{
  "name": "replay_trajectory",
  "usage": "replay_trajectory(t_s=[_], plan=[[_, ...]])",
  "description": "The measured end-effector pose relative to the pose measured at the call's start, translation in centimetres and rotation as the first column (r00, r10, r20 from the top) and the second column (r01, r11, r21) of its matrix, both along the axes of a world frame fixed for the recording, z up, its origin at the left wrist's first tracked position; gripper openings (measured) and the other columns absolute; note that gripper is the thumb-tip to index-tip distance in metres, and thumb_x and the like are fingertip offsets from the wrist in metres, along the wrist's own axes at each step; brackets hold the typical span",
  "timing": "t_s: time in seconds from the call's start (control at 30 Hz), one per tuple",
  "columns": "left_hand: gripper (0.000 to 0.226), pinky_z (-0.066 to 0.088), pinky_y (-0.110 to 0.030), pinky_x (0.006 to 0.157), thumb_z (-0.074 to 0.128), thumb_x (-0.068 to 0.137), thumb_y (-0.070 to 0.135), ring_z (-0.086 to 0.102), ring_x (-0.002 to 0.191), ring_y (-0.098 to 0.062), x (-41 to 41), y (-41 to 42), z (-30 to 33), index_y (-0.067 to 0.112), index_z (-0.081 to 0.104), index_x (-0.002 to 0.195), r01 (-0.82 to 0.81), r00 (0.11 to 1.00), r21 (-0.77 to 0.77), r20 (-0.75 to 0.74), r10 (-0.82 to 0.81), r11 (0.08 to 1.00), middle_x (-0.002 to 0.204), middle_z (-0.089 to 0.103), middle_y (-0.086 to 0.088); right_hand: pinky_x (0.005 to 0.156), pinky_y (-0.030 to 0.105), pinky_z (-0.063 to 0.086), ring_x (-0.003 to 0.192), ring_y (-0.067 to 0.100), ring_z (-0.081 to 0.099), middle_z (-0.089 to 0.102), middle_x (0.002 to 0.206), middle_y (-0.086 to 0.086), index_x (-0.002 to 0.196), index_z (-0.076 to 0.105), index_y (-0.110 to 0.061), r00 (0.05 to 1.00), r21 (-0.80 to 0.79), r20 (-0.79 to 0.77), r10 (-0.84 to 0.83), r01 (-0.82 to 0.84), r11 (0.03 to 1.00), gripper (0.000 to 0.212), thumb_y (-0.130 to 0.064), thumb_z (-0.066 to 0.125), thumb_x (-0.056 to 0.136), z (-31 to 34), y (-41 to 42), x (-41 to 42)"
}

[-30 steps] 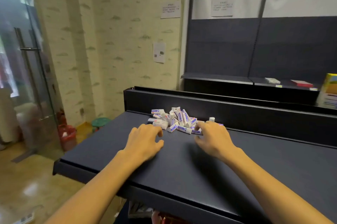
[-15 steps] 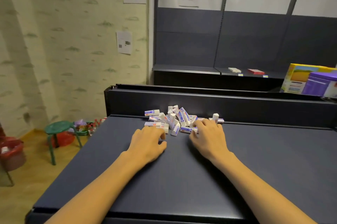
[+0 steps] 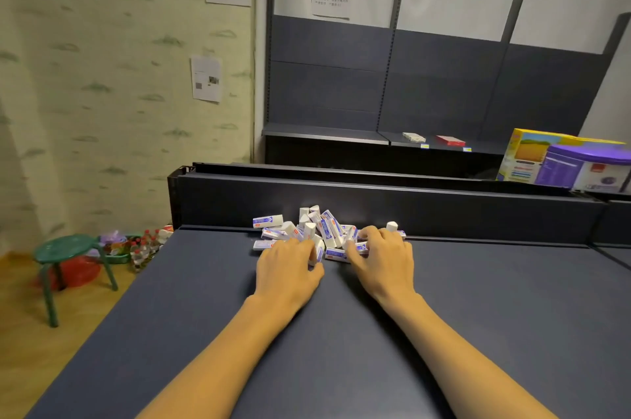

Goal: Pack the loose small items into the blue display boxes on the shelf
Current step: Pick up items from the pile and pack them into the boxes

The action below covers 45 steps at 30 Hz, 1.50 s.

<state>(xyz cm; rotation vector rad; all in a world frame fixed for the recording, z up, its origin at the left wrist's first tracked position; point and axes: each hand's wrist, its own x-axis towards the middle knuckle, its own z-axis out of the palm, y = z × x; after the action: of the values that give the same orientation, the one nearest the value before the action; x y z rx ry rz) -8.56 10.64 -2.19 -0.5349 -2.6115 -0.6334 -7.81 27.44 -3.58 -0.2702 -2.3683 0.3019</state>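
A pile of several small white erasers in blue-printed sleeves (image 3: 324,229) lies on the dark shelf top (image 3: 341,333), against its raised back rail. My left hand (image 3: 286,268) sits at the pile's near left edge, fingers curled down, with one eraser (image 3: 317,253) pinched between thumb and forefinger. At the near right edge my right hand (image 3: 384,261) curls its fingers over the erasers, and thumb and forefinger close on one eraser (image 3: 353,242). A single upright eraser (image 3: 392,225) stands just beyond the right fingers.
The back rail (image 3: 444,210) rises behind the pile. A yellow box (image 3: 522,152) and a purple tub (image 3: 587,166) stand at the far right. A rear shelf holds a white packet (image 3: 414,137) and a red packet (image 3: 450,140). A green stool (image 3: 68,248) stands on the floor at left.
My view has swung to the right, bringing the yellow box and purple tub into sight. Both hands have crept forward onto the near edge of the eraser pile and curled their fingers tighter.
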Motion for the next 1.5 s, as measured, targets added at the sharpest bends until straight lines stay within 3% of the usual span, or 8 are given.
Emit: replay_trajectory(t_s=[0.1,0.4,0.57,0.73,0.9,1.1,1.27,1.5], plan=[[0.025,0.04,-0.03,0.076,0.053,0.087,0.043,0.054,0.1,-0.019,-0.4,0.7,-0.1,0.023,0.055,0.101,-0.032,0.998,0.009,-0.05,0.033,0.999,0.102,0.062,0.004,0.065,0.035,0.037,0.085,0.029,0.057,0.062,0.075,0.002,0.081,0.064,-0.017,1.0,0.034,0.001,-0.02,0.02,0.999,0.034,-0.049,0.055,0.08,0.1,-0.4,-0.7],[0.025,0.034,-0.028,0.07,0.047,0.093,0.044,0.058,0.1,-0.02,-1.4,1.8,-0.5,0.025,0.048,0.11,-0.035,0.998,-0.084,-0.055,0.03,0.996,0.106,0.065,0.004,0.088,0.036,0.032,0.113,0.025,0.044,0.063,0.101,-0.001,0.104,0.063,-0.022,0.984,0.065,0.162,-0.079,0.069,0.996,0.056,-0.07,0.041,0.083,0.2,0.2,-2.0],[0.018,0.038,-0.028,0.069,0.05,0.091,0.039,0.057,0.1,-0.016,-1.7,1.1,-0.1,0.029,0.052,0.105,0.001,1.0,-0.016,-0.021,-0.002,1.0,0.106,0.065,0.009,0.081,0.032,0.026,0.112,0.018,0.039,0.061,0.094,-0.005,0.108,0.061,-0.033,0.992,-0.141,0.121,0.034,-0.016,0.99,0.037,-0.055,0.045,0.083,0.6,0.5,-1.8],[0.02,0.034,-0.027,0.068,0.05,0.089,0.039,0.056,0.099,-0.015,-1.4,1.1,0.6,0.03,0.054,0.107,-0.014,0.999,0.027,-0.045,0.015,1.0,0.104,0.063,0.009,0.089,0.034,0.028,0.109,0.018,0.036,0.057,0.087,-0.007,0.113,0.061,-0.038,0.976,-0.25,0.117,0.181,-0.148,0.957,0.027,-0.044,0.044,0.094,0.8,1.2,-2.1],[0.019,0.036,-0.027,0.07,0.051,0.089,0.041,0.055,0.098,-0.012,-1.2,0.9,0.8,0.031,0.055,0.105,-0.007,0.999,0.049,-0.037,0.009,0.999,0.103,0.062,0.01,0.086,0.029,0.017,0.108,0.014,0.031,0.049,0.104,-0.009,0.118,0.058,-0.043,0.967,-0.14,0.159,0.2,-0.179,0.974,0.027,-0.042,0.044,0.094,0.5,1.5,-2.3],[0.016,0.033,-0.024,0.068,0.052,0.09,0.041,0.055,0.094,-0.009,-0.7,0.7,1.3,0.033,0.055,0.102,-0.005,0.998,0.081,-0.058,0.009,0.997,0.101,0.06,0.013,0.09,0.03,0.015,0.123,0.008,0.033,0.042,0.13,-0.023,0.115,0.057,-0.04,0.938,-0.196,0.178,0.298,-0.263,0.945,0.03,-0.033,0.054,0.086,0.8,2.0,-2.2],[0.016,0.037,-0.025,0.068,0.054,0.088,0.042,0.055,0.093,-0.01,-0.5,0.5,1.6,0.032,0.056,0.101,-0.018,0.998,0.098,-0.061,0.024,0.995,0.098,0.062,0.013,0.088,0.027,0.015,0.104,0.001,0.042,0.056,0.101,-0.023,0.106,0.058,-0.038,0.92,-0.29,0.149,0.362,-0.309,0.906,0.025,-0.028,0.056,0.083,1.0,1.9,-2.0],[0.014,0.04,-0.026,0.072,0.054,0.088,0.041,0.055,0.091,-0.01,-0.6,0.4,1.4,0.031,0.056,0.098,-0.026,0.998,0.105,-0.056,0.032,0.994,0.095,0.062,0.014,0.087,0.027,0.02,0.099,0.003,0.043,0.054,0.1,-0.02,0.1,0.054,-0.042,0.921,-0.323,0.111,0.374,-0.323,0.89,0.033,-0.048,0.051,0.068,0.6,1.8,-2.1]])
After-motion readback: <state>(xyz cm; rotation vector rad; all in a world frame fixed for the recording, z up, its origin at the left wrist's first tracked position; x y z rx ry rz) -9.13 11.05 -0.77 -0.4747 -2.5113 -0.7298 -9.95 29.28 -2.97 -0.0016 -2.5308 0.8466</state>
